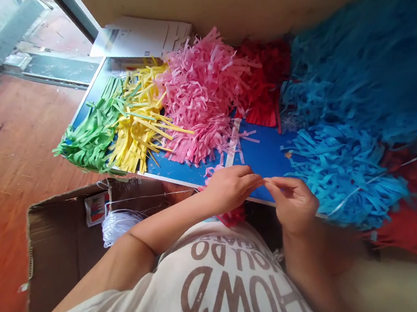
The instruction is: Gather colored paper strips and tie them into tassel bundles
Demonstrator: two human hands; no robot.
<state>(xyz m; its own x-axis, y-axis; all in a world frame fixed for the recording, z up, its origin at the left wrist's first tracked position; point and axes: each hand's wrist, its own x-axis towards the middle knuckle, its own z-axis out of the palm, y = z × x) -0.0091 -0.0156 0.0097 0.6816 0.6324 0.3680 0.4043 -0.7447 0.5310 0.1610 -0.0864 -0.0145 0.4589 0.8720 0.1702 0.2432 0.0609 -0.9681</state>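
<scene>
2 bare hands meet above the near edge of a blue board (266, 158). Left hand (230, 190): fingers curled and narrowly closed, reaching toward the right hand. Right hand (292, 205): fingertips (273, 183) pressed to those of the left, pinching a strand too fine to make out.

Paper fringe in 5 colours, heaped side by side on and beyond the board: green fringe (90, 135), yellow fringe (138, 119), pink fringe (197, 101), red fringe (264, 82), blue fringe (342, 179). The blue lies just beside the right hand. 1 red tuft (232, 218) sits beneath the left hand.

Also noted: 1 stack of papers (142, 36) past the board; 1 cardboard box (68, 256) on a wooden floor (18, 140), holding 1 coil of white cord (120, 226); 1 cream T-shirt (226, 286) with brown lettering, worn by the person.
</scene>
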